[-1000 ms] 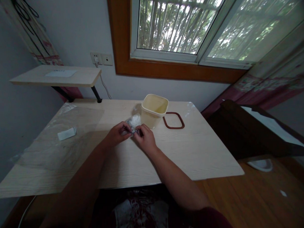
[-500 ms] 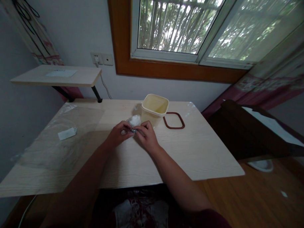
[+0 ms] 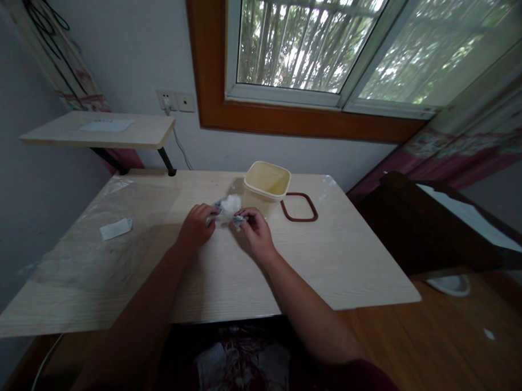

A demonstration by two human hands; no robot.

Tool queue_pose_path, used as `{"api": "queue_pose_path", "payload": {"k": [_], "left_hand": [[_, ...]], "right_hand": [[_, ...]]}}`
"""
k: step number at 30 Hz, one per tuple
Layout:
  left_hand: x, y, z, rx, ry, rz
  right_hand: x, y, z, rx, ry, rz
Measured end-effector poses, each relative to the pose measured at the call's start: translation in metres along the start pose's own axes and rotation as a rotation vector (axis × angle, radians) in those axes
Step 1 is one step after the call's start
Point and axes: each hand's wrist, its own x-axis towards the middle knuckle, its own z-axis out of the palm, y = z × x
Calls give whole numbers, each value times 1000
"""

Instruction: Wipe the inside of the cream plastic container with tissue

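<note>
Both of my hands grip a crinkled plastic packet point(image 3: 228, 207) with white, fluffy-looking contents showing in its middle. My left hand point(image 3: 196, 225) pinches its left end, the fingers closed. On the other side, my right hand point(image 3: 258, 234) has thumb and fingertips closed on the bluish right end. The white part bulges between the two hands, just above the table. What exactly the packet holds is too small to tell. Right behind my right hand stands a pale yellow square container point(image 3: 261, 196), its top uncovered. A reddish-brown square ring point(image 3: 300, 220) lies flat to its right.
A clear plastic sheet or bag point(image 3: 138, 245) is spread over the left of the table point(image 3: 332, 267), with a white slip point(image 3: 116, 229) on it. A raised shelf point(image 3: 98, 138) stands at the back left. Wall and window are behind; a dark piece of furniture point(image 3: 450, 229) is at right.
My hands have moved apart, the left one leftward, from being close together on the packet. More of its white middle and bluish ends now show between them. Container and ring stay put.
</note>
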Motion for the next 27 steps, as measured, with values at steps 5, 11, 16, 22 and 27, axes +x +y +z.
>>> {"api": "queue_pose_path", "payload": {"k": [5, 11, 16, 22, 27], "left_hand": [[-2, 21, -13, -104, 44, 104], [-1, 32, -7, -236, 42, 125], [0, 35, -4, -308, 28, 51], [-1, 38, 1, -340, 16, -11], [-2, 35, 4, -390, -8, -145]], "right_hand": [[-2, 1, 1, -24, -10, 24], [-1, 1, 1, -119, -42, 16], [0, 2, 1, -169, -54, -5], [-1, 0, 3, -211, -15, 2], [-2, 1, 3, -158, -32, 57]]}}
